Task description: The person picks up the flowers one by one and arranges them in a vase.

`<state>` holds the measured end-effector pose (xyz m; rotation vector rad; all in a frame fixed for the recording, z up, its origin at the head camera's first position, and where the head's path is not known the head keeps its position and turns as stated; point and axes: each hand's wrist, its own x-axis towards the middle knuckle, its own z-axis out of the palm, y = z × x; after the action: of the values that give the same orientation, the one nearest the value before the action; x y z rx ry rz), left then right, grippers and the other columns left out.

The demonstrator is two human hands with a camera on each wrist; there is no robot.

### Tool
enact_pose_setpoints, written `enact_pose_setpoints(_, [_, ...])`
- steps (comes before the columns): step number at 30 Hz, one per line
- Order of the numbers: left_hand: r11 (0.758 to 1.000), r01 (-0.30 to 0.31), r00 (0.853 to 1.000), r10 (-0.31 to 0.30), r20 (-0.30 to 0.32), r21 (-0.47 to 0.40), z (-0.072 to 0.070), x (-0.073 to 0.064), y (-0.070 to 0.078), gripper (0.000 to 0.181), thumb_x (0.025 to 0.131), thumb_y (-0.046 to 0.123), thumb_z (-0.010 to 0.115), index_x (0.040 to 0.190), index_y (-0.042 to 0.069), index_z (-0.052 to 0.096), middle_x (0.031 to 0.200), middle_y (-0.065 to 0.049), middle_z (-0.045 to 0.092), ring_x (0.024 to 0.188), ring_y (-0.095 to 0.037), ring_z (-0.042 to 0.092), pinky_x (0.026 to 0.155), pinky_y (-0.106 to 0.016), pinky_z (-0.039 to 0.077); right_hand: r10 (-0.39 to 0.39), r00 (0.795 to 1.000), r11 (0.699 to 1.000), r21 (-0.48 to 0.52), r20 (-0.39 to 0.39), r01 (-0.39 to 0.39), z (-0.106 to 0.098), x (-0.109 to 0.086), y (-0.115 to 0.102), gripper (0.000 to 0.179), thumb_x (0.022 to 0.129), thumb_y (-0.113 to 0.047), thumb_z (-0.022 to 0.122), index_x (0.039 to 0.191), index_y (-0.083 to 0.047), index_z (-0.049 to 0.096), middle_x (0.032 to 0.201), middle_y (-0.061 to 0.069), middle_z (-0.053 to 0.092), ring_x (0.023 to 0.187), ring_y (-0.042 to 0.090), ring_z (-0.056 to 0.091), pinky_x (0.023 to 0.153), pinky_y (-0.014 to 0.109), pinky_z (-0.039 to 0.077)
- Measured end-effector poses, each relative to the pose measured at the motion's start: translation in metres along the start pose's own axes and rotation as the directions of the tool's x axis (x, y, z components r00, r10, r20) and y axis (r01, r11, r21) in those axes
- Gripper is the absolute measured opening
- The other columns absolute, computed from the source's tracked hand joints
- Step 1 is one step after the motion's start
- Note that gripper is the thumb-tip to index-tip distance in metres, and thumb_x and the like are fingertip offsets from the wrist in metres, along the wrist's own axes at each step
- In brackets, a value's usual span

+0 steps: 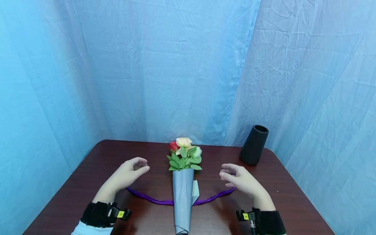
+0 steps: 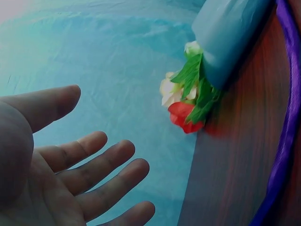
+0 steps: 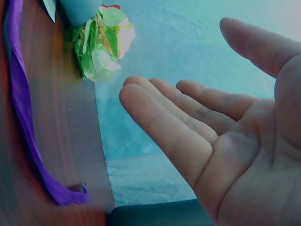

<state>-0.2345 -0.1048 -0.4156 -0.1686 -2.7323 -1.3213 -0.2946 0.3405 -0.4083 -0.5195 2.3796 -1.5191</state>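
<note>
A bouquet of red, cream and pale green flowers (image 1: 184, 142) with green leaves lies on the table, its stems wrapped in a blue-grey paper cone (image 1: 183, 195). Beneath the cone runs a purple ribbon (image 1: 149, 197), reaching out to both sides. To the left of the bouquet, my left hand (image 1: 127, 173) hovers with relaxed fingers and holds nothing; the left wrist view shows its fingers (image 2: 108, 162) spread apart. On the other side, my right hand (image 1: 242, 179) is over the ribbon's right end, also holding nothing, its fingers (image 3: 174, 127) loosely extended in the right wrist view.
A tall black vase (image 1: 254, 145) stands upright at the table's back right, beyond my right hand. The dark brown table (image 1: 293, 195) is bordered by light blue curtains (image 1: 176, 71) at the back and sides. A pale paper flap (image 1: 195, 192) sticks out beside the cone.
</note>
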Motion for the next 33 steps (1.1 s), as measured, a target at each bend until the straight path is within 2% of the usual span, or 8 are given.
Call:
enact_pose_setpoints(7, [1.0,-0.011,0.999,0.011,0.033,-0.013,0.015,0.003,0.003,0.041,0.099,0.037,0.068,0.128,0.007,0.064,0.119,-0.004,0.067,0.109,-0.023,0.063,0.093,-0.049,0.051,0.001,0.996,0.999,0.048,0.094,-0.005,0.01,0.006,0.002,0.064,0.1,-0.031,0.068,0.148,0.005,0.043,0.137,0.026,0.057,0.118,0.037,0.063,0.087,0.047,0.057])
enact_pose_setpoints(22, [1.0,-0.008,0.997,0.011,0.077,-0.03,0.044,0.009,0.006,0.041,0.096,0.038,0.071,0.125,0.01,0.067,0.118,-0.003,0.069,0.112,-0.022,0.063,0.096,-0.049,0.05,0.038,0.982,0.989,0.134,0.188,-0.064,0.036,0.015,0.001,0.069,0.1,-0.028,0.068,0.149,0.009,0.037,0.137,0.029,0.056,0.118,0.043,0.062,0.087,0.048,0.057])
enact_pose_setpoints(33, [0.999,-0.014,0.989,0.02,0.149,-0.044,0.06,0.014,0.004,0.046,0.097,0.036,0.07,0.131,0.006,0.063,0.125,-0.008,0.068,0.119,-0.028,0.061,0.099,-0.053,0.048,0.046,0.965,0.981,0.169,0.259,-0.092,0.057,0.02,0.003,0.075,0.1,-0.026,0.069,0.15,0.014,0.032,0.133,0.027,0.059,0.114,0.041,0.064,0.086,0.047,0.057])
